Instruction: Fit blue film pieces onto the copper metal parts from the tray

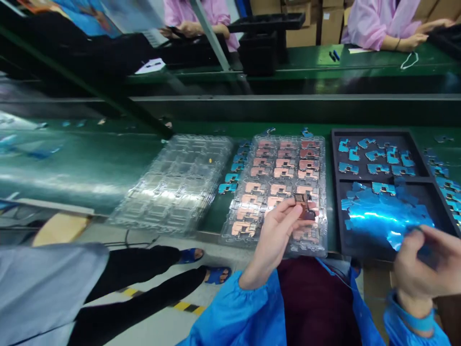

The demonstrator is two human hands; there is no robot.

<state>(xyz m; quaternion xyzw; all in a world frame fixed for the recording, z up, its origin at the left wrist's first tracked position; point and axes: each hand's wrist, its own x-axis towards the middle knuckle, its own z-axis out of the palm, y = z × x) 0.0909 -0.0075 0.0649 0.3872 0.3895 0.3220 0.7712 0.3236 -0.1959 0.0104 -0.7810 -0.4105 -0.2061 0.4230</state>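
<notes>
My left hand (275, 233) pinches a small notched metal plate (307, 210), dark with a coppery sheen, between thumb and fingers. It is above the right side of a clear plastic tray (230, 238), where rows of similar copper-coloured plates (254, 187) lie in moulded pockets. My right hand (427, 264), smeared by motion, is over the front right of a black divided tray (336, 202). Its thumb and finger are drawn together; what is between them is too blurred to make out. Under it lies a pile of shiny blue film pieces (382, 216).
Blue-faced plates (376, 154) fill the black tray's back compartment; more blue plates (230, 178) lie between the clear trays. Another clear tray (173, 182) stands left on the green bench (90, 163). A person in black trousers (144, 288) is at left; people in pink sleeves (367, 24) work opposite.
</notes>
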